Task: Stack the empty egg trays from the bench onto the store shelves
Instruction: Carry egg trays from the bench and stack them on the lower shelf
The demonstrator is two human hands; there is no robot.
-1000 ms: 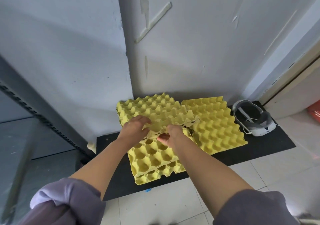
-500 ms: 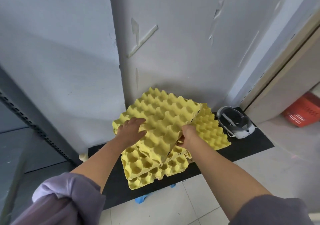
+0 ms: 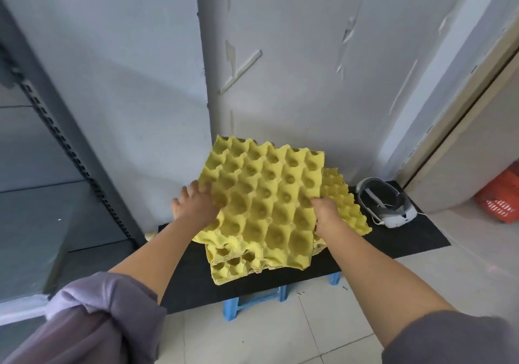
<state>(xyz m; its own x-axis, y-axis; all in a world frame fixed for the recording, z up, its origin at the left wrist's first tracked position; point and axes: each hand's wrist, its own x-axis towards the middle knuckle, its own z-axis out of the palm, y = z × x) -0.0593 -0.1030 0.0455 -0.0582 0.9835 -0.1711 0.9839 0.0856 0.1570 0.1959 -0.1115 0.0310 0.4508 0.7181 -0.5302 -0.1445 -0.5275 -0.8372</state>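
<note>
A yellow egg tray (image 3: 264, 195) is lifted off the low black bench (image 3: 415, 237), tilted up toward me, cups facing me. My left hand (image 3: 193, 206) grips its left edge and my right hand (image 3: 325, 212) grips its right edge. Under it a small stack of yellow trays (image 3: 233, 265) lies on the bench near the front edge. Another yellow tray (image 3: 345, 203) lies to the right, partly hidden by the lifted one. The grey metal shelf unit (image 3: 36, 195) stands at the left.
A white and grey headset (image 3: 384, 203) lies on the bench's right end. Blue stool legs (image 3: 238, 304) show under the bench. A peeling white wall is close behind. A door frame (image 3: 449, 127) and a red basket (image 3: 502, 198) are at the right. Pale floor tiles lie below.
Both hands took hold of the top tray and raised it off the stack, tilting it up toward me. My view has shifted so the shelf unit shows more.
</note>
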